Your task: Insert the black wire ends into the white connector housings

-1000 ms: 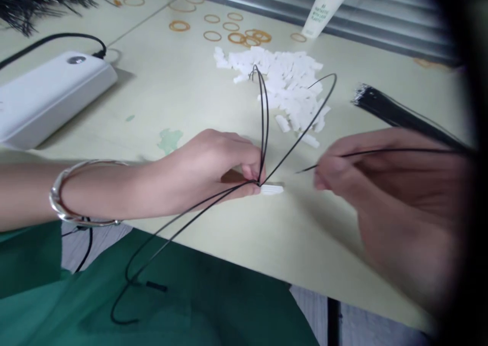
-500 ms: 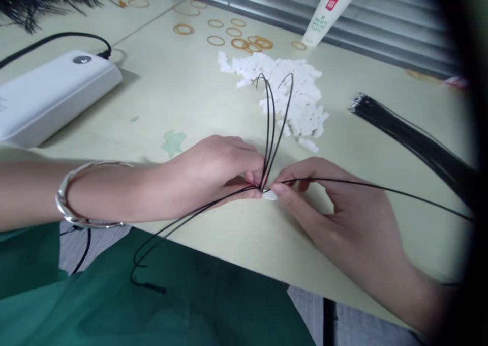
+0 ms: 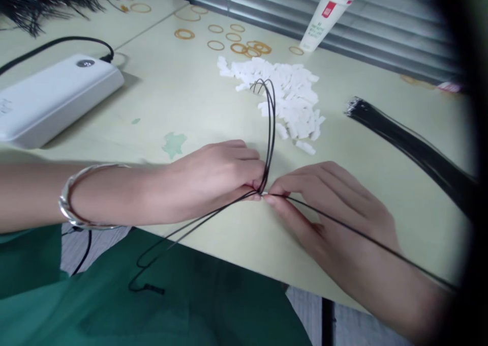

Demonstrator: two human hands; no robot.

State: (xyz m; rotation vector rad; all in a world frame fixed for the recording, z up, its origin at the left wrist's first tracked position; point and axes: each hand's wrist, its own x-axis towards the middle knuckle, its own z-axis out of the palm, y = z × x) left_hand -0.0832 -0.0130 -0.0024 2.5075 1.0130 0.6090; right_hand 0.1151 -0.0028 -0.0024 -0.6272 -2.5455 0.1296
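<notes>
Between finger and thumb, my left hand pinches several thin black wires close to the table's front edge. Some of them rise in a bunch and curl over at the top; others trail down left over the green cloth, one with a small dark connector at its end. My right hand, closed in a pinch right beside the left fingertips, holds a single black wire that runs down right across the hand. A sliver of a white piece shows between the two hands, mostly hidden by the fingers.
Beyond the hands lies a heap of small white pieces. A bundle of black wires is on the right, a white power bank on the left. Rubber bands and a white cup are near the blinds.
The separate wire loop on the right has swung left to the other upright wires. The wire at my right hand now slopes lower. Less of the white piece shows.
</notes>
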